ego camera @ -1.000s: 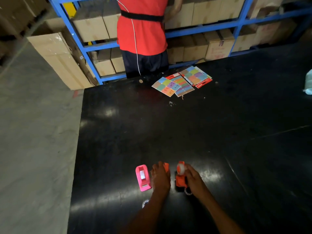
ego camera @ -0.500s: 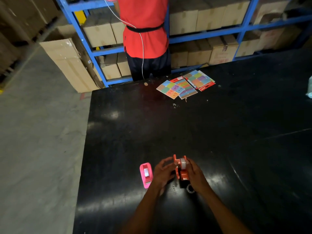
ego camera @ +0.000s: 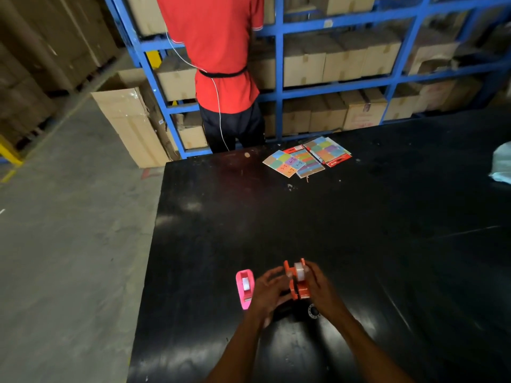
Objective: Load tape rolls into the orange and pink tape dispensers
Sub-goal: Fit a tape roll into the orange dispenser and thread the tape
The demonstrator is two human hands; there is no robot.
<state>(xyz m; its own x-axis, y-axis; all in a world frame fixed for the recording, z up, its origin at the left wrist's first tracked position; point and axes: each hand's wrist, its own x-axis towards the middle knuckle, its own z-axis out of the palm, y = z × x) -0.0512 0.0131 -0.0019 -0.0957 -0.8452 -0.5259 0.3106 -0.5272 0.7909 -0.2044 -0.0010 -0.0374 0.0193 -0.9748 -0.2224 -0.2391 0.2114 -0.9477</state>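
Note:
On the black table the orange tape dispenser is held up between both hands, with a clear tape roll sitting between its side plates. My right hand grips its right side. My left hand touches its left side with fingers spread. The pink tape dispenser lies flat just left of my left hand, a white roll in it. A small ring-shaped tape core lies on the table under my right wrist.
Coloured sticker sheets lie at the table's far edge. A person in a red shirt stands behind the table facing blue shelving filled with cardboard boxes. A pale bag sits at the right edge. Concrete floor lies left.
The orange dispenser has been lifted and drawn together between both hands, the roll now sitting between its plates. My left hand moved from beside the pink dispenser onto the orange one.

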